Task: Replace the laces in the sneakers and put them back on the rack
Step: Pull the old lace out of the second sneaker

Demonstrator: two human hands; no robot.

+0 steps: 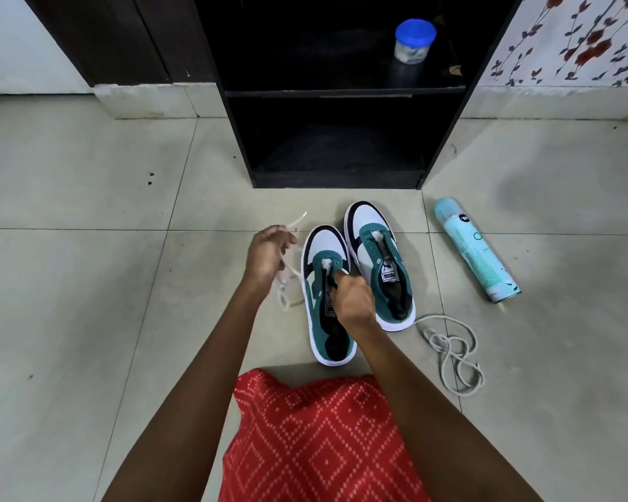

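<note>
While left hand (267, 253) grips one lace (286, 284), right hand (348, 297) pinches near sneaker (318, 253); second sneaker (372, 222), second lace (454, 353) beside; rack (341, 92) close ahead, floor (87, 284) open sideways.

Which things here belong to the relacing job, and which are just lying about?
Job: nearer sneaker, farther sneaker, held lace in left hand, loose lace on floor, black rack.
Lying about: spray can, blue-lidded jar on rack shelf.
</note>
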